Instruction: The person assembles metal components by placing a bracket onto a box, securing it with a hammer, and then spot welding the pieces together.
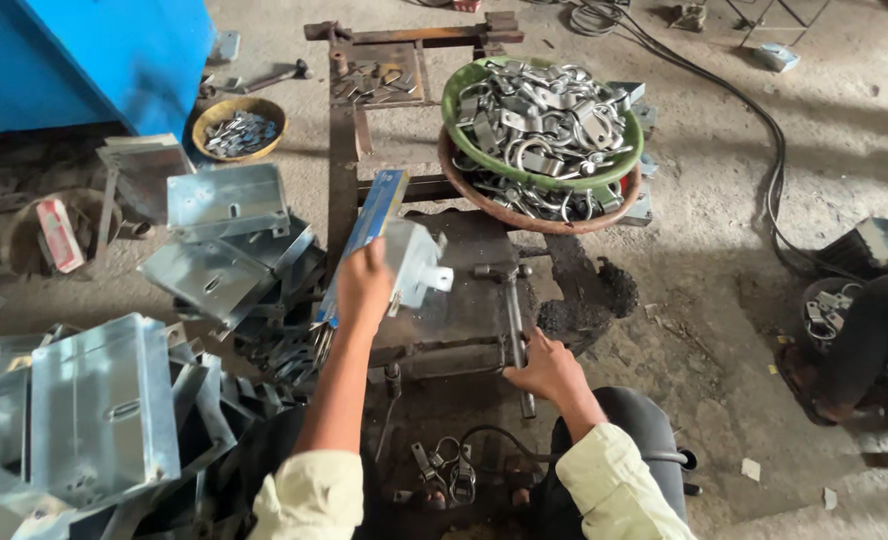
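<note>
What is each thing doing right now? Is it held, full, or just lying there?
Left hand: closed around a folded metal bracket, lifted off the work plate.
Right hand: gripping the hammer handle, head resting on the plate.
Green bowl: heaped full of metal clamps, stacked in a brown bowl.
Yellow bowl: part full of small parts.
Sheet-metal boxes: piled loosely, tilted.

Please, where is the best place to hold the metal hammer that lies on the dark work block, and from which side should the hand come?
Probably the lower end of the hammer handle, coming from the person's near side. The handle lies lengthwise towards the person, with the head at the far end, and the right hand already rests at that near end. The left hand holds a folded metal bracket.
</note>
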